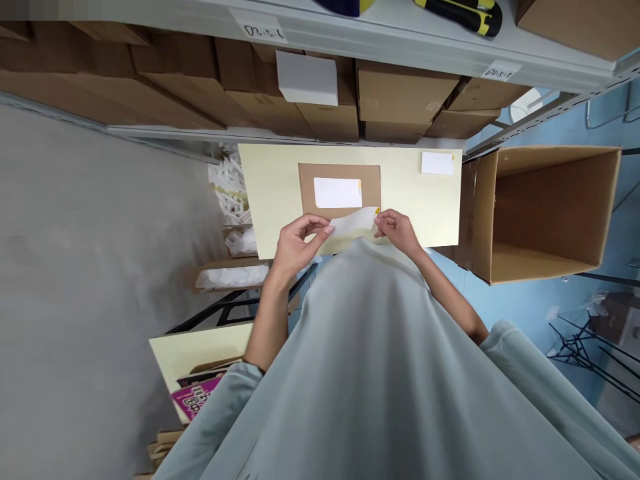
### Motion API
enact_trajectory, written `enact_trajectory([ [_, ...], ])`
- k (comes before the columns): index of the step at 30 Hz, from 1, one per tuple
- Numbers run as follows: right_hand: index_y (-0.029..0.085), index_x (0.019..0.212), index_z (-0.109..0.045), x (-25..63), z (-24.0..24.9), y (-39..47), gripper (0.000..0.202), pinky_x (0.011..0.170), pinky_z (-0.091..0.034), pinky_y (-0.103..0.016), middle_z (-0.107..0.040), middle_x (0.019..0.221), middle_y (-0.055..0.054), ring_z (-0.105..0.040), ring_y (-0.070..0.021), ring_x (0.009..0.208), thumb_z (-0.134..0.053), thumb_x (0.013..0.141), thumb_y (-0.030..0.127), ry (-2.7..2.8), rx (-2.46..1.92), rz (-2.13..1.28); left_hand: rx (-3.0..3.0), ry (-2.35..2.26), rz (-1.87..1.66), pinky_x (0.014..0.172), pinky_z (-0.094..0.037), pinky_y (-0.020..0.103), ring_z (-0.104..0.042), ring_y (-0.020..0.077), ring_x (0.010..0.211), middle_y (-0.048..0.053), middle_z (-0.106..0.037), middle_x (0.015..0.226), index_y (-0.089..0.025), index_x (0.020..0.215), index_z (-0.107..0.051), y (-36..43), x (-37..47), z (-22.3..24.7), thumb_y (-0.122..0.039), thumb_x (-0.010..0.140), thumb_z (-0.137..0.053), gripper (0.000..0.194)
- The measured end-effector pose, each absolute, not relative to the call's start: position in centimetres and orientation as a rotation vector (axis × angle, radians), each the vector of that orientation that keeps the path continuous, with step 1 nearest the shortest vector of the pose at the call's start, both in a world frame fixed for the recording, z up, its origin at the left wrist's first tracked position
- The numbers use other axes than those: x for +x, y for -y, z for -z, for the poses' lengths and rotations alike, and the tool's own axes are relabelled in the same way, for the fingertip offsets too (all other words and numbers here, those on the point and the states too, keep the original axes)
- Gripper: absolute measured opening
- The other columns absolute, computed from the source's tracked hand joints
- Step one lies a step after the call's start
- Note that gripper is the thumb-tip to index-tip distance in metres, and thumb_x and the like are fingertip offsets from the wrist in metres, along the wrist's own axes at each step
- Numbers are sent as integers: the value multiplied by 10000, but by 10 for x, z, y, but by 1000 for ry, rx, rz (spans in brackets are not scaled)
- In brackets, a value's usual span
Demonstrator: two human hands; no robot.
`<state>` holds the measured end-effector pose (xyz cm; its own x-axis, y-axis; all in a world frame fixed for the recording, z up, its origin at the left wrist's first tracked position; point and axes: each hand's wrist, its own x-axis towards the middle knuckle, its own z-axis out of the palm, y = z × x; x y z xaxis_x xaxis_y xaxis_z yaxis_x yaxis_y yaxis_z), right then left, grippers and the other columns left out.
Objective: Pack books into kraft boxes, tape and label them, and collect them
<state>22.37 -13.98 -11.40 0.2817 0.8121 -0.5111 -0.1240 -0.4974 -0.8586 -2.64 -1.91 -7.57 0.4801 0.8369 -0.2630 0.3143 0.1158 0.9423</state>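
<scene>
Between my two hands a white label (353,221) with a small yellow mark at its right corner is stretched out, slightly curved. My left hand (300,243) pinches its left end between thumb and fingers. At the right end, my right hand (397,230) grips the corner by the yellow mark. Just beyond the label lies a flat brown cardboard piece (307,187) on the pale yellow tabletop (270,193). A similar white label (337,193) sits on that cardboard. Another white label (437,163) lies at the tabletop's far right corner.
Brown boxes (407,93) fill the shelf behind the tabletop. A yellow-black tool (467,13) lies on the shelf above. To the right stands an open cardboard box (555,213). White packing material (233,187) is at the left, and a lower board (170,353) holds printed packages.
</scene>
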Motion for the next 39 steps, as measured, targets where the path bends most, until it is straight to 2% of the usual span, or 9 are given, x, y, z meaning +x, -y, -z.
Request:
enact_trajectory([
  [3,271,895,-632,213,119,134,435,683,-588,-329,-633,686,54,-681,-163,615,-774,904,682,680,-1733,-1257,1467,-1049,-519,941,-664,392,-761,224,913,57,-786,962,-230,952,-750,7,-37,89,-663,875,-845,450],
  [7,269,928,-640,205,127,121,268,747,-554,-336,-673,790,23,-649,-169,718,-680,978,529,836,-1830,-1036,1432,-1077,-567,967,-655,396,-769,235,992,67,-791,1031,-225,990,-729,-12,-41,122,-615,904,-822,410],
  [13,259,924,-625,213,146,88,142,837,-546,-356,-661,921,-20,-608,-191,848,-613,1004,375,1073,-1868,-818,1490,-1158,-668,1016,-617,372,-725,235,1188,90,-772,1211,-223,996,-736,-40,-27,168,-360,973,-739,138],
  [15,256,920,-618,218,156,78,131,881,-553,-369,-655,974,-37,-615,-200,899,-604,1010,350,1137,-1847,-789,1520,-1190,-672,982,-607,359,-720,227,1139,86,-766,1174,-224,983,-752,-49,-22,180,-311,961,-740,91],
  [18,256,921,-609,225,170,68,121,934,-562,-387,-653,1017,-52,-626,-214,953,-604,1012,337,1149,-1849,-779,1510,-1224,-661,883,-587,340,-692,202,948,77,-756,1073,-214,957,-772,-61,-17,197,-304,930,-771,94],
  [21,258,916,-606,228,184,65,123,948,-565,-393,-654,1025,-54,-633,-219,963,-610,1011,338,1137,-1874,-798,1465,-1233,-656,869,-575,342,-649,186,854,66,-755,1024,-210,938,-776,-66,-15,209,-308,911,-791,103],
  [28,253,914,-611,230,196,64,122,942,-550,-381,-658,1021,-51,-635,-222,960,-620,1010,327,1190,-1902,-822,1389,-1261,-659,860,-556,333,-612,177,833,53,-738,981,-209,927,-787,-63,-16,219,-348,886,-815,147],
  [32,247,908,-614,229,192,62,103,927,-539,-356,-652,1033,-53,-626,-206,938,-606,1009,266,1198,-1919,-855,1384,-1279,-633,846,-551,341,-604,177,814,45,-724,952,-211,918,-789,-65,-17,219,-352,880,-823,149],
  [39,245,900,-639,226,185,61,123,923,-533,-343,-657,1048,-57,-601,-206,943,-621,1021,258,1209,-1995,-875,1407,-1277,-622,863,-563,358,-612,192,827,52,-734,944,-221,895,-791,-65,-18,219,-363,859,-823,150],
])
